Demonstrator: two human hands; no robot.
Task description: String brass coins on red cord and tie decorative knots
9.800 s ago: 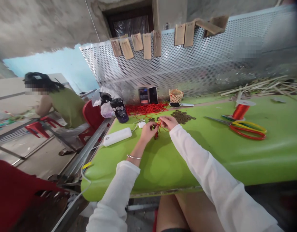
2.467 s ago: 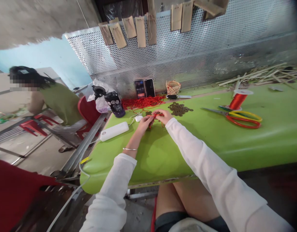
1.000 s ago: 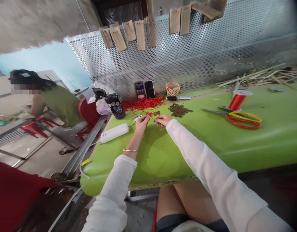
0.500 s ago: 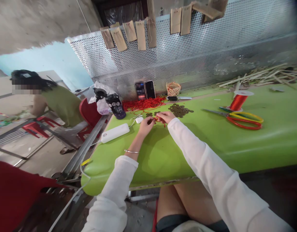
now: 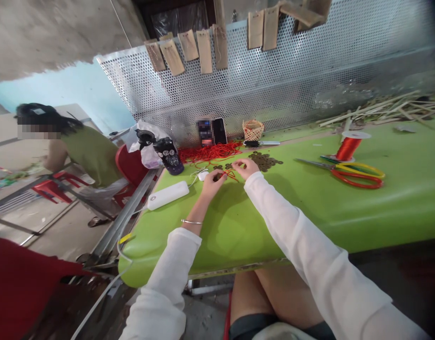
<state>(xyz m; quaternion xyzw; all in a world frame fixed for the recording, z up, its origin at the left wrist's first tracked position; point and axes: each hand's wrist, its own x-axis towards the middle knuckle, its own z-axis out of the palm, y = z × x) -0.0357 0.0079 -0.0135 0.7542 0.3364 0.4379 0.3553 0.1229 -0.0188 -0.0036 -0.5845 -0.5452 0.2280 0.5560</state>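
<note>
Your right hand (image 5: 244,167) sits farther right than half a second ago, opening a gap from your left hand (image 5: 213,183) and baring the red cord (image 5: 232,175) between them, over the counter (image 5: 274,212). Your left grip is pinched closed on the cord, probably to anchor its loops. Your right grip's thumb and finger nearly meet; whether a strand lies between, you cannot tell. Brown discs (image 5: 263,162) lie just beyond it, seemingly for easy reach; the scissors' (image 5: 333,167) handles likewise point rightward.
</note>
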